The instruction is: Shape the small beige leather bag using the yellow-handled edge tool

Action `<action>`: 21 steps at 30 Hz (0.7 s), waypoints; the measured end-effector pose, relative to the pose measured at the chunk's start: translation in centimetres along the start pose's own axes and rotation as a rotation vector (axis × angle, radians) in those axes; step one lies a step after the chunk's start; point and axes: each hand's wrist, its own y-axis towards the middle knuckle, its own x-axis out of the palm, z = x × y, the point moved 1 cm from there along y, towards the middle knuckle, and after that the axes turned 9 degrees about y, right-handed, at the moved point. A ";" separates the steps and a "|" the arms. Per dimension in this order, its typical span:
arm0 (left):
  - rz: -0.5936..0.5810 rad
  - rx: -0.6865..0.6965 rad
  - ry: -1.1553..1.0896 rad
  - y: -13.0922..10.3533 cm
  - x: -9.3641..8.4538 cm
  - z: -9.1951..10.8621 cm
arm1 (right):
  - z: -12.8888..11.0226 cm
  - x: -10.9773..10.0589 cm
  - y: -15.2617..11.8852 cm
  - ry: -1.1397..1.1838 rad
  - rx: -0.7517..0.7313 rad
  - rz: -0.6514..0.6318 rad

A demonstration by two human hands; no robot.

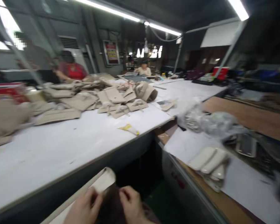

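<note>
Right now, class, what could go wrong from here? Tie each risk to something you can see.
The long pale piece at the left hand is in front of the white table, not lying on it, so it might drop if the grip loosens. The yellow-and-white item lies near the table's edge and could be knocked off. The stacked pale pieces on the side surface overlap unevenly, so a bump might slide them.

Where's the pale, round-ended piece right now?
In the head view, the pale piece is at the bottom, left of centre, against the left hand and in front of the white table.
</note>
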 end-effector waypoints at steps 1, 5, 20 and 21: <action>-0.001 -0.062 0.050 -1.0 -1.0 -1.5 | 0.3 0.6 -0.4 0.000 -0.050 -0.050; 0.018 -0.168 0.153 -2.3 -2.8 -3.0 | -0.4 1.0 -0.9 -0.180 -0.655 -0.227; 0.118 -0.168 0.022 -3.1 -2.1 -2.8 | -0.7 3.6 0.5 -0.863 -1.093 -0.178; 0.135 -0.159 -0.005 -3.3 -2.1 -2.9 | -0.6 3.6 0.4 -0.860 -1.097 -0.178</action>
